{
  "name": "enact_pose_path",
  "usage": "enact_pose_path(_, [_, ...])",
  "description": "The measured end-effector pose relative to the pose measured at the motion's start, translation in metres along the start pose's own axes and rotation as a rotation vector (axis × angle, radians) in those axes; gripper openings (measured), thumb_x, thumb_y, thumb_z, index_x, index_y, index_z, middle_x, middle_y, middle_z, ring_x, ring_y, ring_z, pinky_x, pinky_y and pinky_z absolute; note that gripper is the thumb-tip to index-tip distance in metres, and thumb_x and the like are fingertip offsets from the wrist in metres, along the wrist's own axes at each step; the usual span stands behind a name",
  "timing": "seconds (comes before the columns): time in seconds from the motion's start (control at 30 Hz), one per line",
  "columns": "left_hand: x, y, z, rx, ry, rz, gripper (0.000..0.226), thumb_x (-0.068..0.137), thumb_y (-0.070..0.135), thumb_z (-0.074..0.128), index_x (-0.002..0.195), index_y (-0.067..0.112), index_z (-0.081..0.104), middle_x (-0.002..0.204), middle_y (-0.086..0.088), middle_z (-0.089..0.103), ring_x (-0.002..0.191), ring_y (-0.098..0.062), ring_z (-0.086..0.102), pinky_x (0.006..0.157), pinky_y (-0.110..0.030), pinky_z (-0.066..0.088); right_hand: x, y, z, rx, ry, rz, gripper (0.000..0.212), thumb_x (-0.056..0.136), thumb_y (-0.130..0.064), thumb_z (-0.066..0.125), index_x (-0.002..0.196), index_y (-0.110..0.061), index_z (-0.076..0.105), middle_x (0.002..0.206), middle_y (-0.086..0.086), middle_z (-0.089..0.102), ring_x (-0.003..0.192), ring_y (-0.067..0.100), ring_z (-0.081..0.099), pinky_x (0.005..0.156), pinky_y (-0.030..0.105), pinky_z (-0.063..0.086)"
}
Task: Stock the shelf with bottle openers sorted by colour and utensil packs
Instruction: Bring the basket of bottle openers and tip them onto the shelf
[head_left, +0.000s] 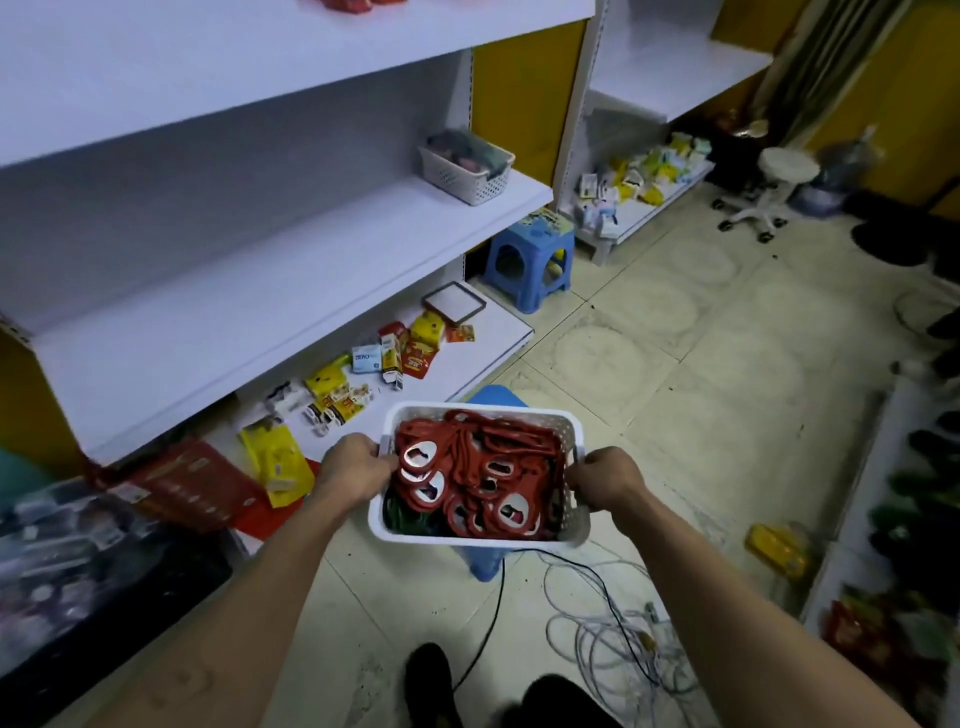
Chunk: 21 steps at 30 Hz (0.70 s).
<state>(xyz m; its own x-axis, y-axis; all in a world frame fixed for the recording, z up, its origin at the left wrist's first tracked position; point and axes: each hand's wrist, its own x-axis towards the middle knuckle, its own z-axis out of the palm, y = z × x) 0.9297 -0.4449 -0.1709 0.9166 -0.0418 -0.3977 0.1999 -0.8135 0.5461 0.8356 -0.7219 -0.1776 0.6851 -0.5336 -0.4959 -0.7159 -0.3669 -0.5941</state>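
Step in hand, as judged: taking the loaded basket to the shelving for stocking. The white middle shelf (260, 291) runs along the left with much bare board, and a second white basket (467, 166) sits at its far end. Mixed packets (415, 353) lie scattered on the bottom shelf beneath it. To do the step well, the person should keep the basket level, since the load is heaped near the rim and a tilt would likely spill it. The swing should go left toward the bare board, setting down flat before either grip loosens. Footing needs care too, with loose cables (608, 623) on the floor to the right of the feet. The left hand (353, 465) grips the left end of the white perforated basket (569, 431), its fingers (382, 462) curled closed over the rim. The basket sits centre frame over a blue stool (488, 558); whether it rests on the stool or is lifted clear cannot be told. Inside it, red bottle openers (483, 467) are piled in a tangle, and something dark green (400, 512) shows in the near-left corner, too shadowed to identify. The right hand (605, 478) holds the opposite end, fingers (576, 475) wrapped tight round that rim. Both hands are full, so neither is free for sorting.
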Motion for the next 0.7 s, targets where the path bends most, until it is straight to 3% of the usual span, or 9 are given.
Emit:
enact_pose_path(0.2, [0.050, 0.020, -0.029, 0.015, 0.024, -0.001, 0.050, 0.087, 0.021, 0.067, 0.048, 0.017, 0.036, 0.047, -0.003, 0.034, 0.046, -0.020, 0.034, 0.050, -0.030, 0.021, 0.049, -0.052, 0.002, -0.011, -0.059, 0.000, 0.021, 0.073, -0.008, 0.062, 0.077, 0.011, 0.069, 0.064, 0.016, 0.064, 0.059, 0.026, 0.059, 0.060, 0.034, 0.050])
enact_pose_path(0.43, [0.090, 0.040, -0.044, -0.022, 0.070, -0.056, 0.047, 0.088, 0.021, 0.065, 0.051, 0.015, 0.036, 0.050, -0.003, 0.037, 0.052, -0.021, 0.042, 0.052, -0.029, 0.026, 0.105, -0.104, -0.006, 0.008, -0.129, -0.091, 0.015, 0.073, -0.003, 0.061, 0.072, 0.010, 0.069, 0.059, 0.017, 0.060, 0.052, 0.026, 0.058, 0.062, 0.040, 0.057])
enact_pose_path(0.53, [0.108, 0.049, -0.053, -0.043, 0.089, -0.064, 0.042, 0.088, 0.022, 0.065, 0.052, 0.014, 0.044, 0.055, -0.005, 0.049, 0.061, -0.024, 0.053, 0.057, -0.029, 0.036, 0.123, -0.120, -0.008, 0.013, -0.129, -0.102, 0.017, 0.071, -0.003, 0.062, 0.072, 0.012, 0.069, 0.061, 0.017, 0.061, 0.056, 0.027, 0.060, 0.066, 0.043, 0.058])
enact_pose_path(0.7, [0.137, 0.067, -0.068, -0.059, 0.061, -0.058, 0.031, 0.092, 0.027, 0.061, 0.063, 0.018, 0.053, 0.064, 0.000, 0.056, 0.059, -0.013, 0.052, 0.049, -0.024, 0.031, 0.152, -0.153, -0.009, -0.007, -0.119, -0.117, 0.014, 0.072, -0.005, 0.062, 0.067, 0.006, 0.068, 0.062, 0.015, 0.063, 0.056, 0.026, 0.059, 0.064, 0.039, 0.056])
